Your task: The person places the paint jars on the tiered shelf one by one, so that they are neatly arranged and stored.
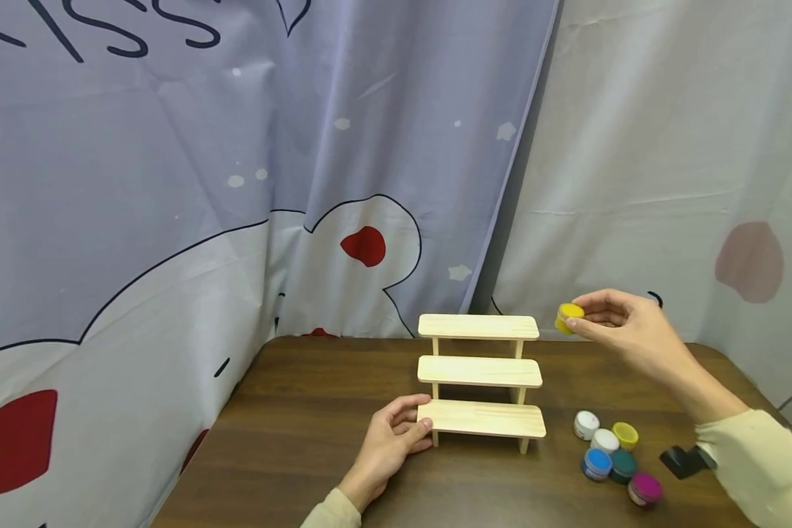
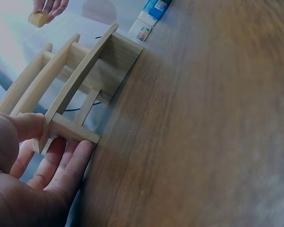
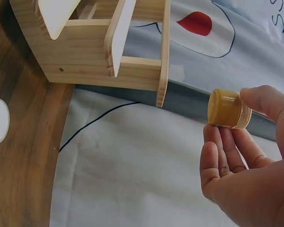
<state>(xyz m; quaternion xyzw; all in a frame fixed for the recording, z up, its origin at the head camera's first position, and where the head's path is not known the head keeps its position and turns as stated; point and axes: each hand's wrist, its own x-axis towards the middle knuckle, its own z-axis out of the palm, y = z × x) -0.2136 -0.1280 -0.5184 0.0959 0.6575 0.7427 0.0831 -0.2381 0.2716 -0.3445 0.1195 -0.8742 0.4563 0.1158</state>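
A three-step wooden display shelf [image 1: 482,418] stands on the table. My left hand [image 1: 388,442] grips the left end of its lowest step, thumb on top; in the left wrist view, the fingers [image 2: 78,163] lie against the side support below. My right hand [image 1: 633,334] pinches a small yellow paint jar [image 1: 570,317] between thumb and fingertips, up in the air to the right of the top step. The right wrist view shows the jar [image 3: 225,109] tilted on its side, its clear base facing the shelf.
Right of the shelf, several small paint jars sit grouped on the brown wooden table [image 1: 330,389]: white [image 1: 586,424], yellow [image 1: 625,435], blue [image 1: 597,464], dark green [image 1: 623,466] and magenta [image 1: 644,489]. A printed curtain [image 1: 396,147] hangs behind the table.
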